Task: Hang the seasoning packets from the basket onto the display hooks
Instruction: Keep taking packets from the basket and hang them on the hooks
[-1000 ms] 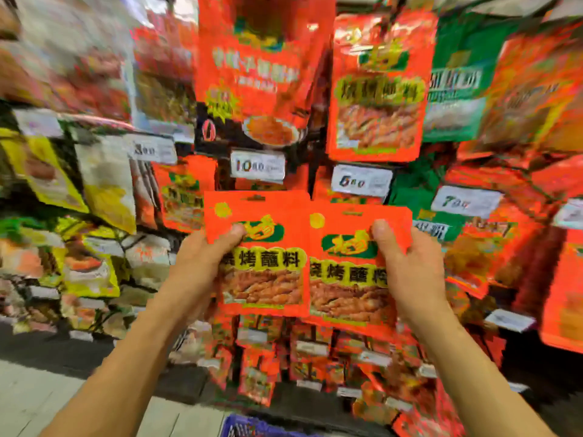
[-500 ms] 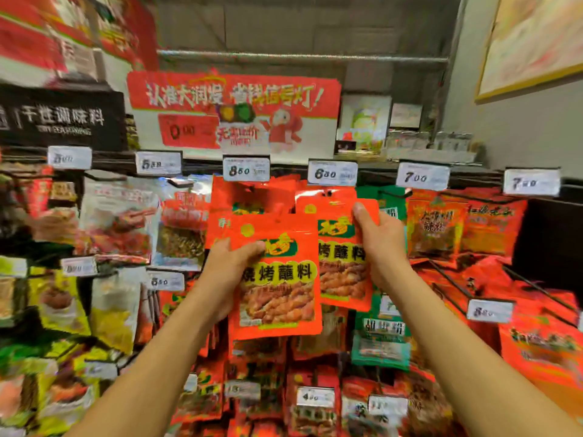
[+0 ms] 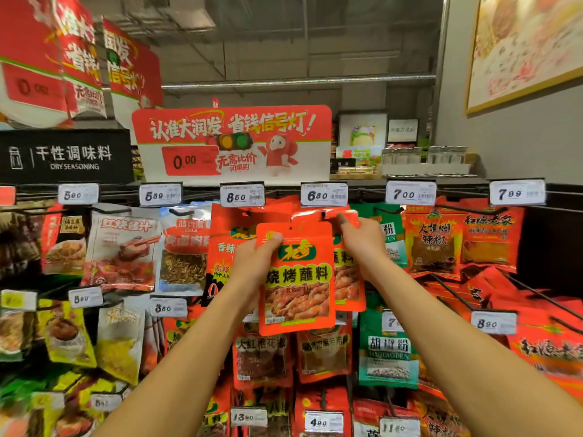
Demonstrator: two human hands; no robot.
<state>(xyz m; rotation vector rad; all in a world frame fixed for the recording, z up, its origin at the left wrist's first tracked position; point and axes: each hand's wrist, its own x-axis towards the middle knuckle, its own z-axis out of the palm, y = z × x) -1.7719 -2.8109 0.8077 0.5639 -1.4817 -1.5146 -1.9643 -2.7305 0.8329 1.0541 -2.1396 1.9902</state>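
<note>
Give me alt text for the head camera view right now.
A person's left hand holds an orange seasoning packet while the right hand lifts a second packet to a hook under the 6.80 price tag.

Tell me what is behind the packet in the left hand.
Behind the left hand's packet is a second matching packet, held by the right hand near the 6.80 tag. Its left part and the hook are covered.

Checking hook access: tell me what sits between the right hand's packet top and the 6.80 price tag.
Head view: nothing. The right hand holds its packet top just under the 6.80 tag; only the hook's dark end shows.
</note>
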